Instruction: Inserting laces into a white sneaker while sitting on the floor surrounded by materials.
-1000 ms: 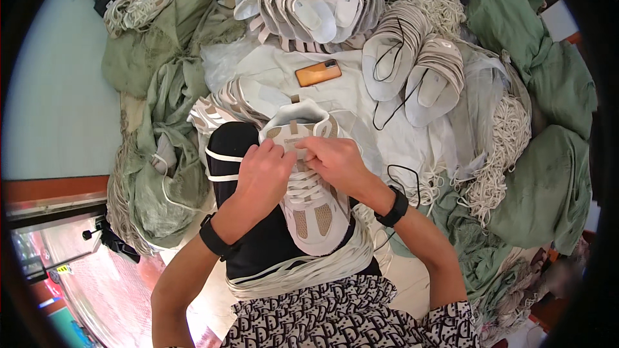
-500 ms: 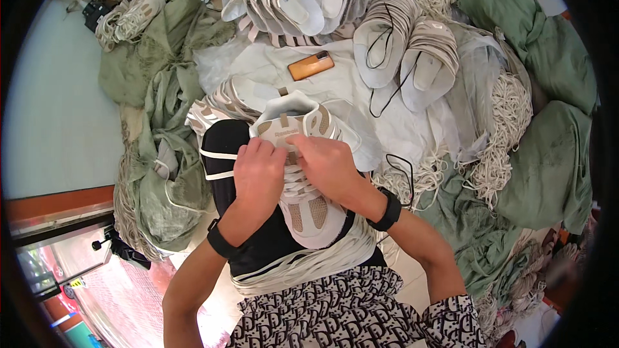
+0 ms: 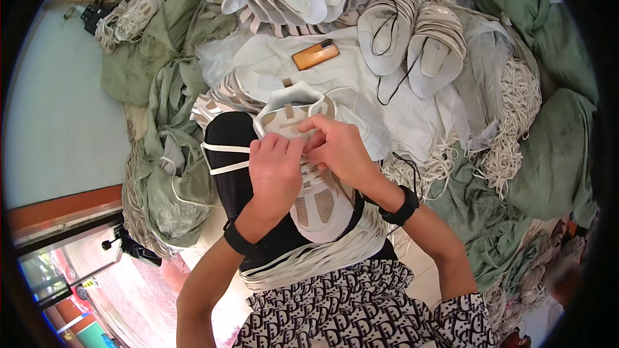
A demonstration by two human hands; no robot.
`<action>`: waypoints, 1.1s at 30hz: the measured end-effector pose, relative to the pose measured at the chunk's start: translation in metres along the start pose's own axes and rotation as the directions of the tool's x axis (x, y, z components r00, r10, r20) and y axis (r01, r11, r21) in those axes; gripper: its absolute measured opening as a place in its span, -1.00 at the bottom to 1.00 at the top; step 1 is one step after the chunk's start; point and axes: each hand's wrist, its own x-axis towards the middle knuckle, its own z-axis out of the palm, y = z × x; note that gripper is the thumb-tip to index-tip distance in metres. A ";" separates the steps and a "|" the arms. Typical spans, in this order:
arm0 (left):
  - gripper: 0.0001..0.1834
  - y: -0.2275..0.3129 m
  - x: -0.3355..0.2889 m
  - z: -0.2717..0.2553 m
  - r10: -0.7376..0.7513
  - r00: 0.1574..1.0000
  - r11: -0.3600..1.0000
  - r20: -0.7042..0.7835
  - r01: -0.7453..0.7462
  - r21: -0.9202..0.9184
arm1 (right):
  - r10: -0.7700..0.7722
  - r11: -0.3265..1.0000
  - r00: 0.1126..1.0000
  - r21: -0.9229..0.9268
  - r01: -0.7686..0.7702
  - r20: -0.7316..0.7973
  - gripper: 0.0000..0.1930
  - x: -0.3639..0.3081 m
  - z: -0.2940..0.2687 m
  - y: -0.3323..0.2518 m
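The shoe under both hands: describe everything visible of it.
The shoe is off-white, with tan mesh-like panels at the toe and tan patches by the collar. Pale laces cross its front. The left grip and right grip touch it near the tongue, covering part of the laces. It lies toe toward the picture's lower edge over black material; its underside is hidden.

My left hand (image 3: 276, 166) has shifted right over the shoe (image 3: 320, 220), baring more white lace (image 3: 225, 148) across my knee (image 3: 229, 130); my right hand (image 3: 343, 153) has moved right, its index finger apparently arched higher.
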 end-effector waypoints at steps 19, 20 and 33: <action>-0.63 0.002 -0.038 -0.015 0.074 0.993 0.997 0.087 -0.073 -0.015 | -0.746 0.293 0.591 -0.645 0.706 0.308 -0.69 0.023 0.003 -0.006; -0.63 0.002 -0.038 -0.015 0.074 0.993 0.997 0.094 -0.074 -0.008 | -0.721 0.238 0.578 -0.648 0.724 0.381 -0.68 0.025 0.005 -0.007; -0.50 0.002 -0.044 -0.018 0.080 0.983 0.992 0.167 -0.062 -0.111 | -0.548 -0.009 0.506 -0.609 0.793 0.666 -0.79 0.035 0.006 -0.026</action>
